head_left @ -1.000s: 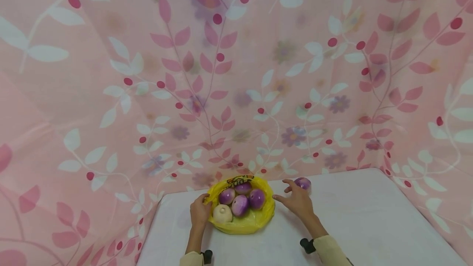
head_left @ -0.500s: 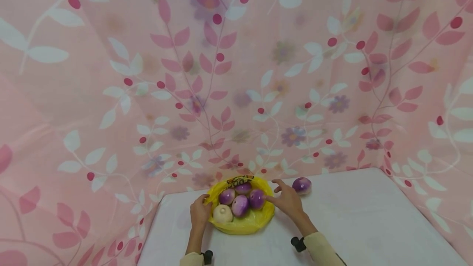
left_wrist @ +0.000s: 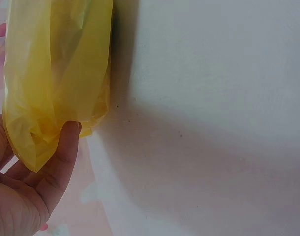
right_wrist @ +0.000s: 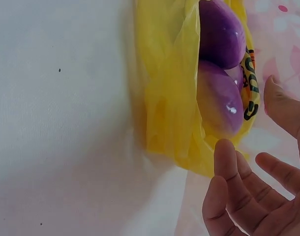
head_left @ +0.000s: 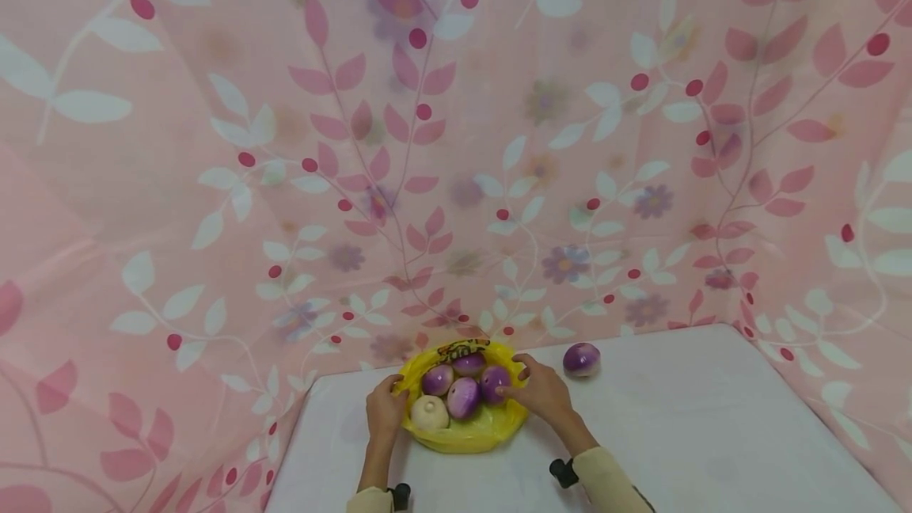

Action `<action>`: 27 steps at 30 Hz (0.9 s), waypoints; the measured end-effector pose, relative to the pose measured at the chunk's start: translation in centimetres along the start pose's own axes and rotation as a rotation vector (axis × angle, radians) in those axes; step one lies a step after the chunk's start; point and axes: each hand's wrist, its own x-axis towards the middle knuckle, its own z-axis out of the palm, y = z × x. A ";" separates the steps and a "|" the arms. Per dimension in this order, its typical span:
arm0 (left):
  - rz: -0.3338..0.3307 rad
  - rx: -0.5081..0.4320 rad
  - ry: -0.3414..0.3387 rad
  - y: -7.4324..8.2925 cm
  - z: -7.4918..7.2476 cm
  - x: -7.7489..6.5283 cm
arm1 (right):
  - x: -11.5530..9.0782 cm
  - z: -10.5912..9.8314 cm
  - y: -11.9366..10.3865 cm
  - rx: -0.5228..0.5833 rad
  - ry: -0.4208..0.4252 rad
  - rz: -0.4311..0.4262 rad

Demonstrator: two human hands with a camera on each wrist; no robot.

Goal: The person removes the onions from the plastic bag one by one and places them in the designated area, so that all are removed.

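Bag (head_left: 466, 442), yellow, sits on the table (head_left: 677, 418) between the two hands, mouth up and spread wide, its longer axis running from hand to hand; that sideways line, I judge, is the relation that counts. At its left end the left hand (head_left: 385, 412) pinches the rim, and the left wrist view shows the yellow film caught between curled fingers. Inside, the pale bulb (head_left: 430, 413) lies at the near left, with four purple onions (head_left: 464, 397) close together behind it and to its right. At the bag's right end is the right hand (head_left: 545, 396), its fingers parted and lightly bent, gripping nothing; from the head view one fingertip overlaps the rightmost of those four, but whether it touches onion or film I cannot tell. Farther right, apart from the bag, the lone onion (head_left: 582, 359) rests on the table just beyond the right hand, which is much the nearer of the two to it
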 end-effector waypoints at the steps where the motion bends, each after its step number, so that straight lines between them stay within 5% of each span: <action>1: -0.003 0.003 0.001 0.0 0.0 0.0 | 0.0 0.1 0.0 -0.007 -0.007 0.001; 27: -0.015 -0.005 0.011 -0.4 0.2 -0.1 | 0.5 2.0 -1.9 -0.210 -0.031 -0.104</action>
